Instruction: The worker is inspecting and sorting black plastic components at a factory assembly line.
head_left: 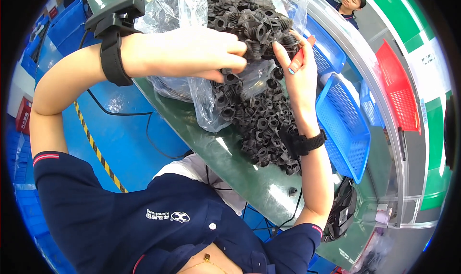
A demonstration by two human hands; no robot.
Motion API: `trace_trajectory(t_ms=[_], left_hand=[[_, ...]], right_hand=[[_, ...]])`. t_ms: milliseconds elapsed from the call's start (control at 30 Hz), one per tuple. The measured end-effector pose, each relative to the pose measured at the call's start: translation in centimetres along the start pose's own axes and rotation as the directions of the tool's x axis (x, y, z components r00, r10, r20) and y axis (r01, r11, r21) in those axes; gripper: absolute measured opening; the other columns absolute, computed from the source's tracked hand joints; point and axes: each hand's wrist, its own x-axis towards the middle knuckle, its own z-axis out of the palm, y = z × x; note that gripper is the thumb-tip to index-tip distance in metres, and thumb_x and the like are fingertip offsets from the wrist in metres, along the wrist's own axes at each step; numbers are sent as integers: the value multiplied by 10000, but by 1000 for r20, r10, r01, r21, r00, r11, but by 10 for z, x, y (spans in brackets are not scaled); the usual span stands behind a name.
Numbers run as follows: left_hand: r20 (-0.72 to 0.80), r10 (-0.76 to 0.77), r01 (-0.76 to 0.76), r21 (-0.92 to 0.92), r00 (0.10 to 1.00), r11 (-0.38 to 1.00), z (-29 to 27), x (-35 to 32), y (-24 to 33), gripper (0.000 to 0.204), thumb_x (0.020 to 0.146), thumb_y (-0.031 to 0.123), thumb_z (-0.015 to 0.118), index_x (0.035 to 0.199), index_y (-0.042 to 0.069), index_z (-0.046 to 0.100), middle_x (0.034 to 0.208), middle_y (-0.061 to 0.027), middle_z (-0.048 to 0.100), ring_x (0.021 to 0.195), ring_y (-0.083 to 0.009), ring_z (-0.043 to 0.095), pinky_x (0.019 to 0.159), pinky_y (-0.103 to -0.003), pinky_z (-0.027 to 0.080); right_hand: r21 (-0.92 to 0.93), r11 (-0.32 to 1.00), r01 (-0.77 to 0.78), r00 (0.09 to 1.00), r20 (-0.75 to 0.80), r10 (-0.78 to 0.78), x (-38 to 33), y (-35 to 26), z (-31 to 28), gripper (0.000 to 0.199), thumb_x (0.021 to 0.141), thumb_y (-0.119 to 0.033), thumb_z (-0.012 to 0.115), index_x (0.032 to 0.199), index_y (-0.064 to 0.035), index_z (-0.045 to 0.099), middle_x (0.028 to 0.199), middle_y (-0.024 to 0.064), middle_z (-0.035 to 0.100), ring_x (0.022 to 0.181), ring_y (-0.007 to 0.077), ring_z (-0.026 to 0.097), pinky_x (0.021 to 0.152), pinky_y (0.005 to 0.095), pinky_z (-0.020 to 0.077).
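Note:
A heap of small black rubber parts [259,125] lies on the green table [225,158], spilling out of a clear plastic bag [177,10]. My left hand [192,53], with a black strap and device on its wrist, is closed on a clump of black rubber parts [257,34] at the bag's mouth. My right hand [295,82] meets it from the right. It pinches a small red tool [301,57] between its fingers, and its fingertips touch the same clump. A black band sits on my right wrist.
Blue mesh baskets [343,125] [329,50] and a red one [398,86] stand right of the heap. One loose black part [292,191] lies near the table edge. Another person [350,2] is at the top right. The blue floor [120,134] with cables lies to the left.

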Motion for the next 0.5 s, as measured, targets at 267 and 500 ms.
trace_trajectory(t_ms=[267, 500], left_hand=[[25, -199, 189, 221, 980, 957, -1, -29, -4, 433, 608, 59, 726, 999, 58, 540, 955, -84, 506, 879, -283, 537, 778, -391, 446], [-272, -385, 406, 23, 882, 914, 4, -5, -11, 224, 665, 67, 646, 837, 34, 506, 845, -92, 486, 822, -289, 521, 725, -407, 428]], right_hand=[[-83, 997, -12, 1000, -16, 10, -5, -1, -2, 573, 771, -296, 758, 1241, -79, 512, 1253, 221, 539, 1186, 306, 518, 980, 361, 408], [-174, 919, 353, 935, 88, -342, -5, -10, 7, 590, 732, -195, 774, 1254, -102, 516, 1266, 233, 516, 1191, 347, 496, 992, 400, 411]])
